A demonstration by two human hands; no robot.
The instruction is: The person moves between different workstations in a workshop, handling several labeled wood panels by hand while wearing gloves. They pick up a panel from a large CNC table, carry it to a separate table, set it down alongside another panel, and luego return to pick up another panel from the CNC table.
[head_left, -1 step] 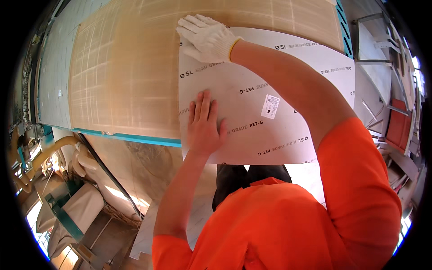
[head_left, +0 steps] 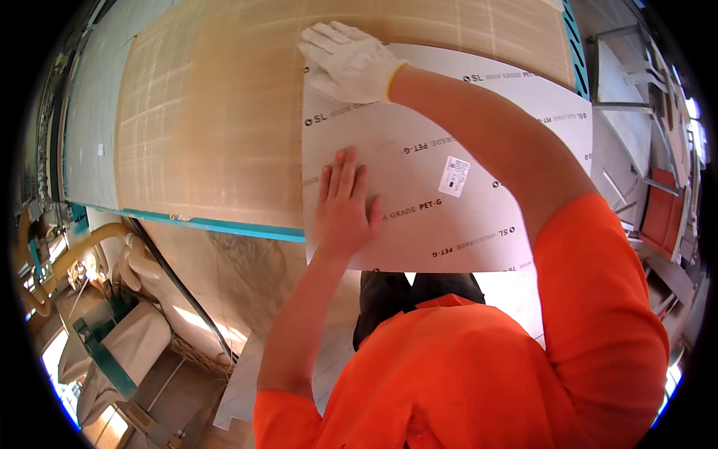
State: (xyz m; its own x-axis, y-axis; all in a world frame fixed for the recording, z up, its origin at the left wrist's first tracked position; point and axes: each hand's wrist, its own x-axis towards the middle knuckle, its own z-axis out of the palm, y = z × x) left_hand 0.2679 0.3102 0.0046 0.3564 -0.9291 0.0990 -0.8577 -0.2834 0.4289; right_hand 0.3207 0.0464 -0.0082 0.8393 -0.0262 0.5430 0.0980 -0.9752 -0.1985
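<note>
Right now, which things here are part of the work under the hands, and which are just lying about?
In use:
white printed plastic sheet, flat under both hands
bare left hand
white-gloved right hand
tan gridded work table, under the sheet

Lying about:
yellow hose
red metal frame

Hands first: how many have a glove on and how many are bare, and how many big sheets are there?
Hand in a white knit glove: 1
Bare hand: 1
White plastic sheet with a small sticker: 1
Tan grid-marked board with a teal edge: 1
Total: 4
</note>
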